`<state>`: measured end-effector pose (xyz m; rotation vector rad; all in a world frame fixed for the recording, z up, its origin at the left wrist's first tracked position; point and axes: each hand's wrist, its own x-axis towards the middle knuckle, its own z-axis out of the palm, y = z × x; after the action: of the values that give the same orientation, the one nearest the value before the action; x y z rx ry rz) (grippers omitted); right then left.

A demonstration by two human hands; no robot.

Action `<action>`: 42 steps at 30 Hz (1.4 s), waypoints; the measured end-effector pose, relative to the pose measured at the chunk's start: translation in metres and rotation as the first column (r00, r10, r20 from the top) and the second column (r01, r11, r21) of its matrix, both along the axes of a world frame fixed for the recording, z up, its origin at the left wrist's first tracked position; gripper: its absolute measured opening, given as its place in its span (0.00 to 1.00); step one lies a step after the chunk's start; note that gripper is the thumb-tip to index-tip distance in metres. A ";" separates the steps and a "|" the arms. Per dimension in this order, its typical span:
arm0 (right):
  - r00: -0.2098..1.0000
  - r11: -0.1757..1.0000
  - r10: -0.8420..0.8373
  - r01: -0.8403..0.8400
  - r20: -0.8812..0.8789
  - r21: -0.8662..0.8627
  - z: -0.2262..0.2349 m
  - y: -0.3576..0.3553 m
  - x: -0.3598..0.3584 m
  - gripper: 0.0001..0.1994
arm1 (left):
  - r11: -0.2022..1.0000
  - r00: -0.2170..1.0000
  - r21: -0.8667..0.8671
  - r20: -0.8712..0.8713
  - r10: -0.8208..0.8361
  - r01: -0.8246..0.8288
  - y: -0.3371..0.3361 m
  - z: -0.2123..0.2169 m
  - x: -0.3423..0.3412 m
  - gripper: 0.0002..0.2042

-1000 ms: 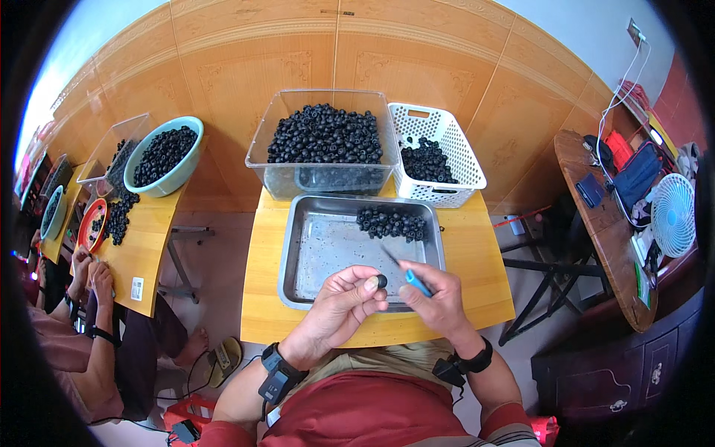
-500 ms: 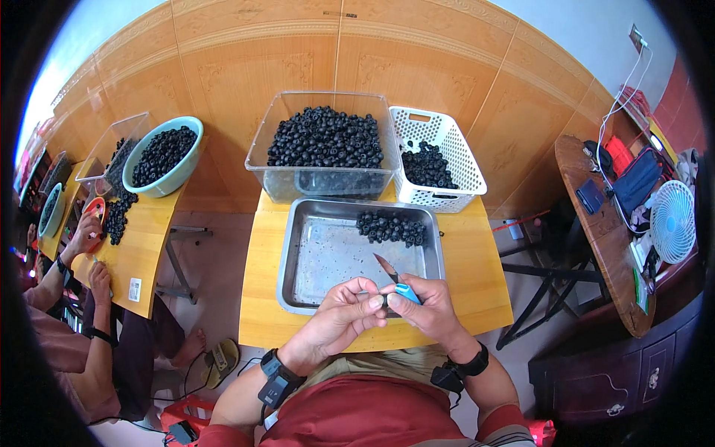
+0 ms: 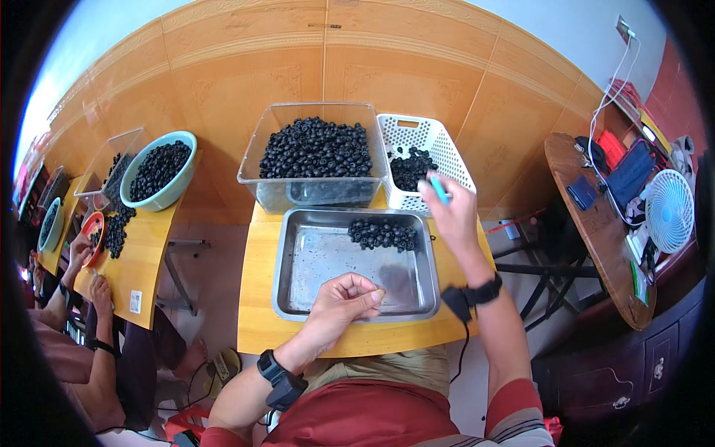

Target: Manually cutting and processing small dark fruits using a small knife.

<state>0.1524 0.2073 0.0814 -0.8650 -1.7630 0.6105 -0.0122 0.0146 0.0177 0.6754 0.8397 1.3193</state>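
My right hand (image 3: pixel 453 212) is raised over the near right part of a white perforated basket (image 3: pixel 463 176), closed around a knife with a blue handle (image 3: pixel 439 191); the blade cannot be made out. Small black rounded parts (image 3: pixel 408 167) lie in that basket. Above the near edge of a metal tray (image 3: pixel 313 257), my left hand (image 3: pixel 339 304) is closed in a pinch. Whatever is between its fingertips is too small to name. A cluster of similar black parts (image 3: pixel 381 235) sits at the tray's far right, with dark crumbs scattered over its bottom.
Behind the tray stands a clear plastic bin (image 3: pixel 272 195) heaped with black parts, some showing holes. At left, a co-worker's hands (image 3: pixel 100 294) are at another table with a green bowl (image 3: pixel 158 197) and red dish (image 3: pixel 91 257). A fan (image 3: pixel 669 211) is at right.
My right hand has left my left hand and moved up and right to the basket, taking the knife along. The dark piece seen between my hands no longer shows. My left hand stays low.
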 end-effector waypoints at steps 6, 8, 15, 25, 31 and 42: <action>0.993 0.996 -0.068 0.072 0.091 -0.043 -0.016 0.033 0.018 0.21 | 0.983 0.770 0.183 -0.630 0.103 0.018 0.032 -0.002 0.008 0.07; 0.995 0.996 -0.066 0.069 0.069 -0.049 -0.026 0.020 0.024 0.19 | 0.970 0.650 0.238 -0.743 0.158 0.037 0.046 0.002 0.013 0.09; 0.999 0.982 -0.036 0.036 0.000 -0.185 -0.045 -0.031 0.055 0.19 | 0.865 0.035 0.406 -0.909 0.415 0.295 0.110 -0.020 0.034 0.08; 0.994 0.947 -0.074 0.045 -0.079 -0.319 -0.055 -0.074 0.092 0.15 | 0.900 -0.099 0.311 -0.930 0.355 0.307 0.134 -0.039 0.040 0.09; 0.991 0.937 -0.033 -0.014 -0.127 -0.348 -0.060 -0.079 0.083 0.14 | 0.882 -0.040 0.315 -0.936 0.350 0.351 0.125 -0.033 0.039 0.08; 0.988 0.910 0.019 -0.081 -0.155 -0.406 -0.069 -0.083 0.075 0.16 | 0.899 0.425 0.329 -0.886 0.187 0.290 0.102 -0.034 0.027 0.13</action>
<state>0.2278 0.1247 0.0125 -1.0319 -1.5475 1.0809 0.0153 0.1164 -0.0160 1.9031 1.3752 1.0044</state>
